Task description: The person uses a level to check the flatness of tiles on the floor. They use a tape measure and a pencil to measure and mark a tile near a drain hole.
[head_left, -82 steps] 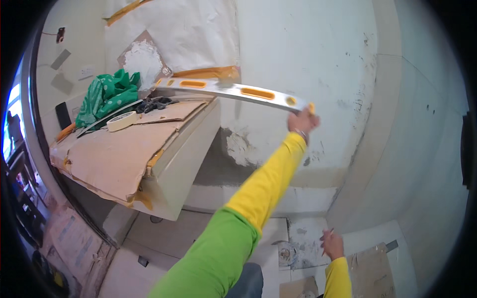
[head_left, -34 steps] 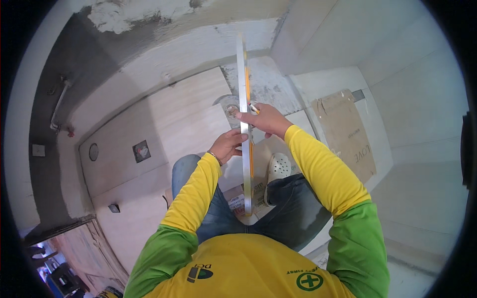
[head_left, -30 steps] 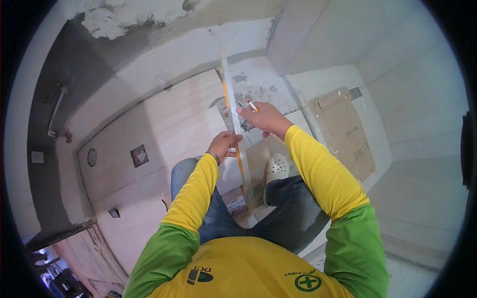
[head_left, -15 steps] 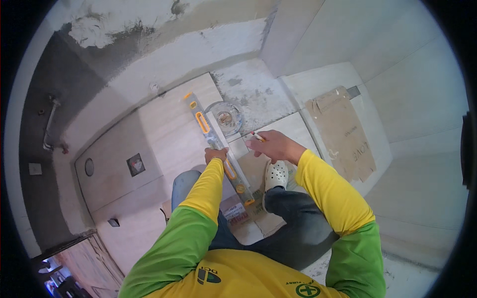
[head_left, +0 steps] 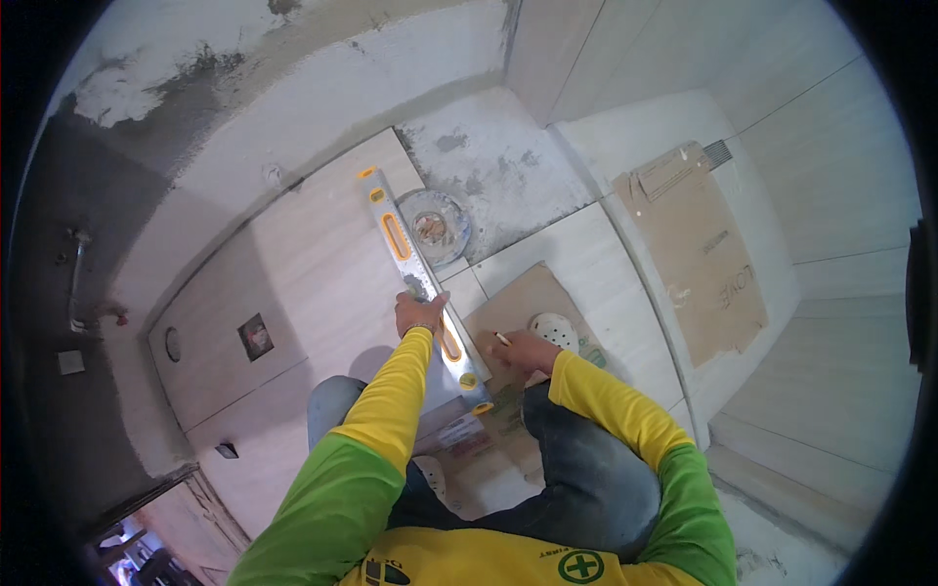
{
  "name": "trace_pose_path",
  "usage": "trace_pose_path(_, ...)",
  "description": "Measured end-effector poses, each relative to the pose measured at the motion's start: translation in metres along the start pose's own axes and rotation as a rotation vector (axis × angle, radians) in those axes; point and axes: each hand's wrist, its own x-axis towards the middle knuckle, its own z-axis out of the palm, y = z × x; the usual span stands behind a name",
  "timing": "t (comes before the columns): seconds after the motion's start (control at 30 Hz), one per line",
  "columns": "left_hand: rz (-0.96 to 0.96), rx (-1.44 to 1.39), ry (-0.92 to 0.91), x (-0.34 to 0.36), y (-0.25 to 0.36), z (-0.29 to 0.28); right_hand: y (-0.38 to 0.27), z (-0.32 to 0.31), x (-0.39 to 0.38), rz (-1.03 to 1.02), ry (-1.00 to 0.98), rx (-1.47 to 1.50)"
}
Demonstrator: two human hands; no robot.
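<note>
My left hand (head_left: 418,314) grips a long silver level (head_left: 397,235) with yellow end caps and cutouts, which lies diagonally on the pale floor tiles (head_left: 308,264). The level runs beside a round drain recess (head_left: 431,229). My right hand (head_left: 526,353) holds a thin white pencil-like stick (head_left: 503,339) just right of the level's lower half, over cardboard (head_left: 535,285). My legs are bent, with a white perforated clog (head_left: 553,330) beyond the right hand.
Bare grey screed (head_left: 489,146) adjoins the laid tiles. A cardboard sheet (head_left: 718,293) lies along the right side, below tiled walls (head_left: 821,166). A pipe (head_left: 78,278) runs on the left rough wall. A square floor opening (head_left: 256,336) sits among the left tiles.
The level has swung from upright in view to a diagonal leftward slant on the tiles, my left hand still on it. My right hand has moved down, toward the clog, with the stick.
</note>
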Motion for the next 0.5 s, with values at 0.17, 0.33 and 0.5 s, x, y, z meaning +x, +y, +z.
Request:
trace_pose_path(0.17,0.033,-0.009,-0.003,0.022,-0.012,-0.016,0.024,0.026,0.023,-0.217,0.146,-0.105)
trace_pose_path(0.33,0.528,0.249,-0.032,0.031,-0.024,-0.034,0.028,0.037,0.04,-0.253,0.082,-0.318)
trace_pose_path(0.5,0.45,0.451,-0.229,0.023,-0.023,-0.028,0.021,0.041,0.045,-0.137,-0.018,-0.273)
